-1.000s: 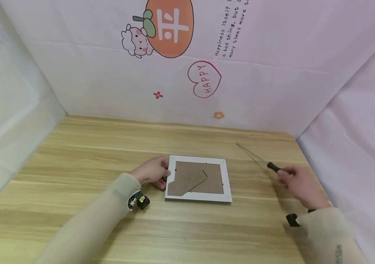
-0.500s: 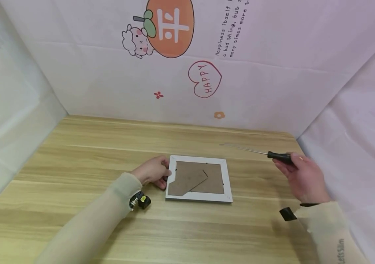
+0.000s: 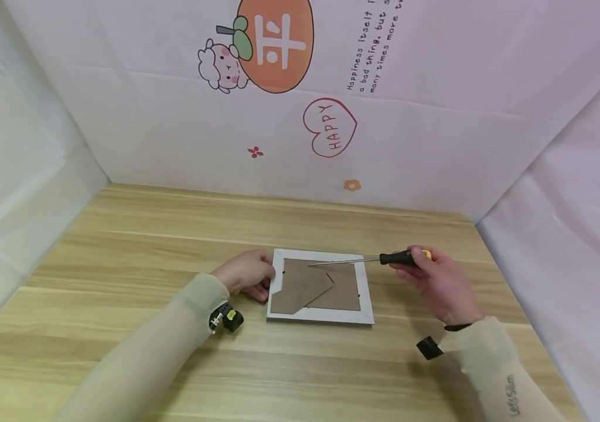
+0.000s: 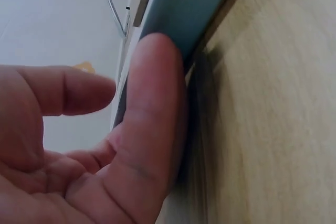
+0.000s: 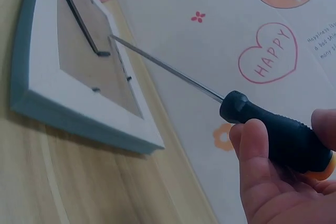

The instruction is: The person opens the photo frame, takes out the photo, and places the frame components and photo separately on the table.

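Observation:
A white picture frame (image 3: 366, 296) lies back up on the table, its brown backing board (image 3: 300, 281) facing upward. Small dark tabs line the inner edge, and a flap-like stand is part of the backing. At the frame's left edge my left hand (image 3: 247, 273) holds on with bent fingers; one digit (image 4: 155, 87) presses against its side in the left wrist view. My right hand (image 3: 445, 287) grips a screwdriver (image 5: 273, 129) by its black and yellow handle. Its metal shaft (image 5: 168, 69) reaches over the backing's far part; whether the tip touches is unclear.
The wood-grain table (image 3: 173, 234) extends around the frame. White printed cloth (image 3: 173, 129) hangs behind the table and along both sides. A small black camera (image 3: 233, 320) is on the left wrist, another black device (image 3: 429, 347) on the right.
My right hand has moved left with the screwdriver, swinging its shaft from beyond the frame's right side to over the backing. My left hand and the frame have stayed in place.

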Tool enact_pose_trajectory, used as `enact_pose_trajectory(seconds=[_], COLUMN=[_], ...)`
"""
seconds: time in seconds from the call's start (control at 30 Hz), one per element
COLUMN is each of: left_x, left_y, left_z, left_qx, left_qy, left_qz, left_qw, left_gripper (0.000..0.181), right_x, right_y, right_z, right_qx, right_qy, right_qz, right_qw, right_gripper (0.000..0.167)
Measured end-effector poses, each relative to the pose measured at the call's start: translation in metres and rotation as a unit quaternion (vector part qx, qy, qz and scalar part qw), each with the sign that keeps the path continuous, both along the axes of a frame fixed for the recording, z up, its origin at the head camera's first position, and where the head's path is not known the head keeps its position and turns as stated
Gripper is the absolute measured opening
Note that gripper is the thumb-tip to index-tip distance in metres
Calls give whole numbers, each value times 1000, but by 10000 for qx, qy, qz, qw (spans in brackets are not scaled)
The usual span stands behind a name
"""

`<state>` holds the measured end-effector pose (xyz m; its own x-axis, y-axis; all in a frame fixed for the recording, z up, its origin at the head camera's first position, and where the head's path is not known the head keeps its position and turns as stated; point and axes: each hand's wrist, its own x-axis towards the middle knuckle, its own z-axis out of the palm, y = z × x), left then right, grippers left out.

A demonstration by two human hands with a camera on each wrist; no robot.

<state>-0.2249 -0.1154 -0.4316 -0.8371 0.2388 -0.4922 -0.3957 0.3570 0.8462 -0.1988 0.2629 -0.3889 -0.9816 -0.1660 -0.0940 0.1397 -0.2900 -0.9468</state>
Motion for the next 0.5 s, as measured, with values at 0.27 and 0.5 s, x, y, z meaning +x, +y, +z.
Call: enact_pose_trajectory(seconds=[0.27, 0.5], left_x=[-1, -1], left_y=[6, 9], left_z=[1, 1], left_qx=[-426, -582], left_qy=[194, 313], left_qz=[216, 266], left_qw=[9987, 9975], left_gripper=[10, 8], right_x=[-2, -4], right_y=[-20, -31], right_z=[0, 1], right_qx=[256, 587], right_qy=[16, 40], right_qz=[131, 199], right_qw=[9996, 9981], right_gripper=[33, 40])
